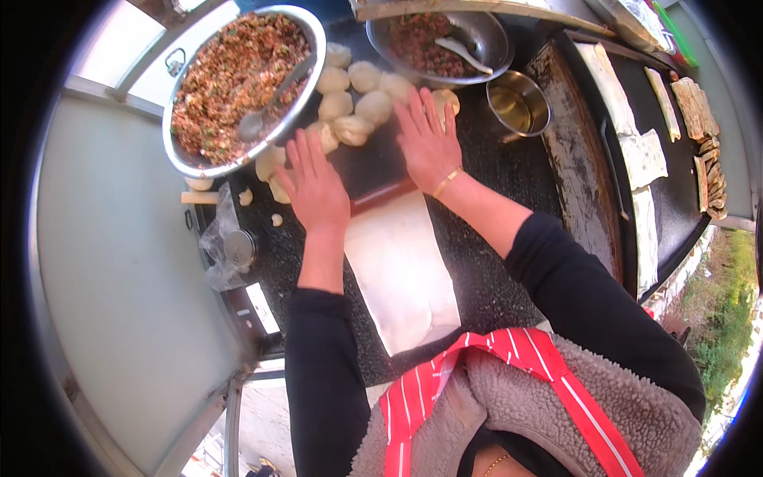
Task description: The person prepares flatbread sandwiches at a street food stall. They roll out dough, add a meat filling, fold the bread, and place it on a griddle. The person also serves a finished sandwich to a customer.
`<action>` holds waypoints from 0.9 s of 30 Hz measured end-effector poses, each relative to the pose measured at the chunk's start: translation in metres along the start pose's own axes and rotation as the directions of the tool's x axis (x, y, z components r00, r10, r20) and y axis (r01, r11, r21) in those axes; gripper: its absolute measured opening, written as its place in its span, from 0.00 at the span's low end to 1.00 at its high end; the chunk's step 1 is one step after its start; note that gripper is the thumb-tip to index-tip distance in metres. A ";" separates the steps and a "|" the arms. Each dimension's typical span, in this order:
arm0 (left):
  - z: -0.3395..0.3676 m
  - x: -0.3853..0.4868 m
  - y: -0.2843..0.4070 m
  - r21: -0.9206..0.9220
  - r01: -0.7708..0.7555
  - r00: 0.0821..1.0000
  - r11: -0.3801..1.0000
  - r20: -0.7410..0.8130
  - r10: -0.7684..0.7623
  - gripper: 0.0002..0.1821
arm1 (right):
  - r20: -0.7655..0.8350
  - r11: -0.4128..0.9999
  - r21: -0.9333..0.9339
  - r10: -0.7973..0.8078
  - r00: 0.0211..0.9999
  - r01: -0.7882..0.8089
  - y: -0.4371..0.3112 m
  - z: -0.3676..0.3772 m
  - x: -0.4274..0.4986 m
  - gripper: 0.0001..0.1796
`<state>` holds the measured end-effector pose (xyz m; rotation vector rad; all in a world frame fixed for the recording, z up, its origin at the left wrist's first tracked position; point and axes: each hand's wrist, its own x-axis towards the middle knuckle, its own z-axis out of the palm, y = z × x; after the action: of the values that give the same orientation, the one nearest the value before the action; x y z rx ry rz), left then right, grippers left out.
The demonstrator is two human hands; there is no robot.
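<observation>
A long flat sheet of dough (405, 268) lies lengthwise on the black speckled worktop (495, 250). Across its far end runs a reddish-brown rod, apparently a rolling pin (383, 195). My left hand (316, 185) is at the rod's left end, palm down, fingers extended towards several pale dough balls (335, 105). At the right end is my right hand (428, 143), also palm down, its fingers stretched out beside the dough balls. The palms hide the rod's ends, and neither hand's fingers curl around it. Contact between palms and rod is hidden from above.
A large metal bowl of minced filling (238, 77) with a spoon stands at far left. Another filling bowl (417, 45) and a metal cup of yellowish liquid (517, 104) stand at the far side. Right is a griddle (673, 197) with flat dough pieces. A shaker (240, 247) lies left.
</observation>
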<state>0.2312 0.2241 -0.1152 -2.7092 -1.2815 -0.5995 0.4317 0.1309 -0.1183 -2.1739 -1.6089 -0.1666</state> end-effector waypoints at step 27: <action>-0.043 -0.047 0.027 0.111 0.008 0.903 0.994 0.427 -0.055 0.39 | 0.304 0.991 -0.017 0.135 0.943 -0.136 -0.027 -0.037 -0.063 0.37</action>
<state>0.2117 0.1620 -0.0918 -2.8289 -1.3945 0.0805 0.3922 0.0663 -0.0997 -2.3887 -1.6029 0.2257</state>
